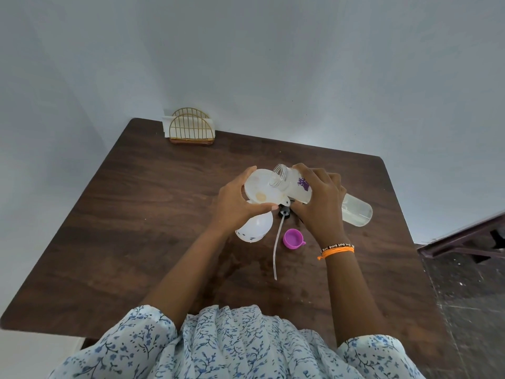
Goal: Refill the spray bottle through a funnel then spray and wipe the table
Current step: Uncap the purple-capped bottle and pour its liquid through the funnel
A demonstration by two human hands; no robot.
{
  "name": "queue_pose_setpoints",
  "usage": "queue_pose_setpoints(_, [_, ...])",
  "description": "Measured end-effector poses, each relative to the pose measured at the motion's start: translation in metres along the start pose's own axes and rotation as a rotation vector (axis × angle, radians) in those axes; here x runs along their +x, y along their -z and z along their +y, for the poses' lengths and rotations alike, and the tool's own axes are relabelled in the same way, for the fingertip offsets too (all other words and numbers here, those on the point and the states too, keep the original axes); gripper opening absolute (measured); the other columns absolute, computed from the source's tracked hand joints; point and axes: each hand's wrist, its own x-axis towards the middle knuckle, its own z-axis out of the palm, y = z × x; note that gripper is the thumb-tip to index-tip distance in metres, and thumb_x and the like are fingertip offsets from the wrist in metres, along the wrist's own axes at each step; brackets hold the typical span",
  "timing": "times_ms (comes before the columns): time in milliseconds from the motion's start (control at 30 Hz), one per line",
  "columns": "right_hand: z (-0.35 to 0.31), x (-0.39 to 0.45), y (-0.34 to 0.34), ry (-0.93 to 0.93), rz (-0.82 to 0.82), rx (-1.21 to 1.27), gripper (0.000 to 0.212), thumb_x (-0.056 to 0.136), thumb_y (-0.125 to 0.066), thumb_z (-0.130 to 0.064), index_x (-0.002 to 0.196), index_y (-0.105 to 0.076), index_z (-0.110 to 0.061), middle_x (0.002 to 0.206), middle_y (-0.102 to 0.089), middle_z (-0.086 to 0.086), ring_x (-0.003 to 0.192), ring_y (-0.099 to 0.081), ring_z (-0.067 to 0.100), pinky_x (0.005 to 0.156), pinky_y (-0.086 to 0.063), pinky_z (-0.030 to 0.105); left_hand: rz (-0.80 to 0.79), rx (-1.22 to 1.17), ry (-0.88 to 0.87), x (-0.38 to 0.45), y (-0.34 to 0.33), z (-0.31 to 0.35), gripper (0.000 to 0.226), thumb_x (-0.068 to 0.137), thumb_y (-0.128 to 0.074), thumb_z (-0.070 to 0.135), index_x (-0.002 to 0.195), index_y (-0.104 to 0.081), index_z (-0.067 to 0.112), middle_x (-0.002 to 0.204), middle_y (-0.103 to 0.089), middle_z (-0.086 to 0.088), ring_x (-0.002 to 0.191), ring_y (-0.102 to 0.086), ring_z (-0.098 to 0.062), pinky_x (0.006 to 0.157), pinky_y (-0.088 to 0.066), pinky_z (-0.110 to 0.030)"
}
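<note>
Here, in the head view, the refill step is in hand: the right hand point(319, 206) is wrapped around a clear refill bottle point(355, 212), tipping it nearly flat so that its threaded open mouth sits over the bowl of a white funnel point(259, 191). The left hand point(235, 206) curls around the near rim of the funnel, steadying it. Below that hand a white, rounded spray bottle point(255, 228) shows, standing on the dark wooden desk point(136, 228); the funnel's spout presumably sits in its neck, though the hand hides the join. A little liquid remains at the bottom end of the refill bottle, and whether any is flowing cannot be told. The black spray head with its long dip tube point(276, 250) lies on the desk just in front of the bottles, and a purple cap point(293, 238) lies just beside it, near the right wrist. A gold wire napkin holder point(191, 129) with white napkins stands at the far left corner, well apart. Next, I judge, the pour wants a steeper tilt while the funnel is held level, then lifting the funnel away and screwing the spray head back on before any spraying or wiping.
</note>
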Motion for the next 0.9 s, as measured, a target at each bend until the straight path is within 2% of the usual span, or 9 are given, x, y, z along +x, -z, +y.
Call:
queue_pose_setpoints(167, [0.0009, 0.0008, -0.0006, 0.005, 0.004, -0.028, 0.066, 0.065, -0.078, -0.006, 0.124, -0.054, -0.022, 0.116, -0.06, 0.003, 0.109, -0.043, 0.026, 0.091, -0.031, 0.042, -0.006, -0.011, 0.002, 0.0005, -0.0017, 0.0021, 0.089, 0.06, -0.083, 0.042, 0.138, -0.041, 0.026, 0.139, -0.049, 0.005, 0.117, -0.044, -0.005, 0.09, -0.037, -0.019])
queue_pose_setpoints(333, [0.0014, 0.0016, -0.0025, 0.012, 0.025, -0.037, 0.065, 0.063, -0.08, -0.007, 0.122, -0.056, -0.022, 0.114, -0.062, 0.004, 0.107, -0.044, 0.027, 0.09, -0.032, 0.043, -0.009, -0.004, 0.006, 0.0008, -0.0028, 0.0023, 0.09, 0.061, -0.083, 0.043, 0.138, -0.039, 0.026, 0.142, -0.047, 0.004, 0.124, -0.045, -0.013, 0.093, -0.036, -0.022])
queue_pose_setpoints(500, [0.0018, 0.0017, -0.002, 0.017, 0.024, -0.049, 0.064, 0.064, -0.078, -0.005, 0.122, -0.056, -0.023, 0.114, -0.061, 0.003, 0.107, -0.044, 0.027, 0.089, -0.032, 0.043, -0.011, -0.012, 0.01, 0.0004, -0.0024, 0.0023, 0.09, 0.062, -0.082, 0.042, 0.139, -0.039, 0.026, 0.143, -0.045, 0.004, 0.125, -0.043, -0.011, 0.092, -0.033, -0.02])
queue_pose_setpoints(667, [0.0015, 0.0023, -0.0017, 0.016, 0.018, -0.044, 0.065, 0.063, -0.077, -0.005, 0.122, -0.056, -0.023, 0.114, -0.061, 0.002, 0.107, -0.043, 0.027, 0.089, -0.03, 0.04, -0.006, -0.01, -0.005, -0.0014, -0.0003, 0.0045, 0.088, 0.062, -0.083, 0.039, 0.138, -0.04, 0.025, 0.14, -0.048, 0.005, 0.111, -0.039, 0.001, 0.089, -0.033, -0.015])
queue_pose_setpoints(833, [0.0004, 0.0022, -0.0019, 0.018, 0.027, -0.047, 0.062, 0.064, -0.077, -0.004, 0.12, -0.057, -0.023, 0.112, -0.061, 0.002, 0.107, -0.044, 0.027, 0.087, -0.028, 0.038, 0.0, 0.01, -0.003, -0.0009, -0.0026, 0.0039, 0.088, 0.062, -0.082, 0.041, 0.138, -0.04, 0.026, 0.141, -0.048, 0.003, 0.121, -0.045, -0.011, 0.091, -0.034, -0.02])
queue_pose_setpoints(900, [0.0007, 0.0025, -0.0023, 0.019, 0.029, -0.053, 0.062, 0.064, -0.076, -0.004, 0.12, -0.057, -0.024, 0.111, -0.062, 0.001, 0.107, -0.044, 0.026, 0.087, -0.027, 0.037, 0.003, 0.012, -0.004, -0.0007, -0.003, 0.0042, 0.088, 0.062, -0.082, 0.041, 0.138, -0.04, 0.026, 0.141, -0.047, 0.003, 0.122, -0.045, -0.012, 0.091, -0.034, -0.02])
